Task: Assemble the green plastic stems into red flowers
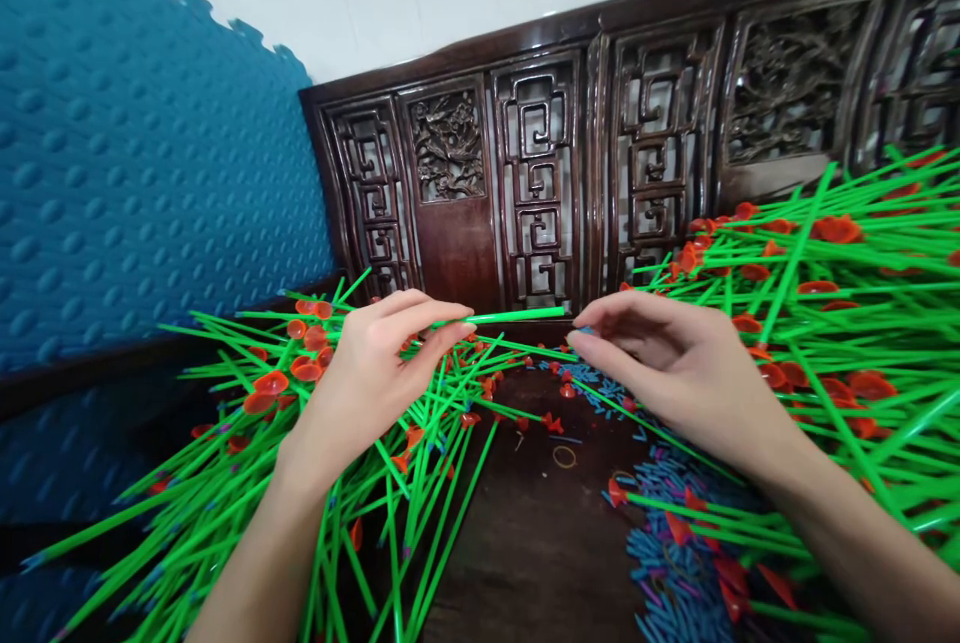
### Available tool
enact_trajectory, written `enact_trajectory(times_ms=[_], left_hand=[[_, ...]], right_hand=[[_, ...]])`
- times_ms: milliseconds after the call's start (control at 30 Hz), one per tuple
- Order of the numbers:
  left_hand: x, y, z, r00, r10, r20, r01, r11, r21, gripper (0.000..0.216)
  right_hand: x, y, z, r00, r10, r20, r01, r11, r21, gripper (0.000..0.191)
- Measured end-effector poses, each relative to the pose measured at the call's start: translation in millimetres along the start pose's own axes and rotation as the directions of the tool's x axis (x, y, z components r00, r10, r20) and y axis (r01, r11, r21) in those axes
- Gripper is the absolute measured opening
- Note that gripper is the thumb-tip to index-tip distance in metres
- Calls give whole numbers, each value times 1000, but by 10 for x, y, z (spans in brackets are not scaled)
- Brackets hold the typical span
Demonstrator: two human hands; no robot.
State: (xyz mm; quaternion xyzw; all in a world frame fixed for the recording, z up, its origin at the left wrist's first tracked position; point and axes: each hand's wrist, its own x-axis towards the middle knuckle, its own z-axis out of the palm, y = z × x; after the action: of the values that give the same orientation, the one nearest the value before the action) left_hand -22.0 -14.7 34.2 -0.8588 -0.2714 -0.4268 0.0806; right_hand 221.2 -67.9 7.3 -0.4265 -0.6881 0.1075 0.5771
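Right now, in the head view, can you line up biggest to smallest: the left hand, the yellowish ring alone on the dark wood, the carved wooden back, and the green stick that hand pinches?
1. Carved wooden back
2. Left hand
3. Green stick, partly covered by that hand
4. Yellowish ring

no legible txt, no nos., afaict

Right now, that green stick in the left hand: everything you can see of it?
The green stick is thin, straight and glossy, apparently plastic. The left hand pinches it between thumb and fingers, nearly level in view. Its bare end points at the right hand without touching. The left hand hides its other end.
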Motion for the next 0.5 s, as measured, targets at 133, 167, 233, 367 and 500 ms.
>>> enact_trajectory(times_ms=[133, 167, 233, 367, 500], left_hand=[[-2, 8, 5, 1000, -6, 10, 6, 1000, -8, 14], [-3, 11, 6, 1000, -5, 11, 5, 1000, -6, 14], [-3, 15, 7, 1000, -3, 14, 3, 1000, -4, 14], [-6, 5, 8, 1000, -1, 26, 2, 1000, -11, 14], [-6, -7, 8, 1000, -6, 25, 7, 1000, -11, 13]], right_hand=[[3, -63, 2, 992, 97, -82, -79, 976, 204, 13], [5, -60, 7, 991, 106, -81, -85, 970, 226, 13], [8, -50, 20, 992, 110, -67, -90, 962, 258, 13], [9, -58, 40, 994, 93, -62, -72, 955, 287, 11], [5, -90, 54, 995, 78, -65, -57, 958, 282, 8]])
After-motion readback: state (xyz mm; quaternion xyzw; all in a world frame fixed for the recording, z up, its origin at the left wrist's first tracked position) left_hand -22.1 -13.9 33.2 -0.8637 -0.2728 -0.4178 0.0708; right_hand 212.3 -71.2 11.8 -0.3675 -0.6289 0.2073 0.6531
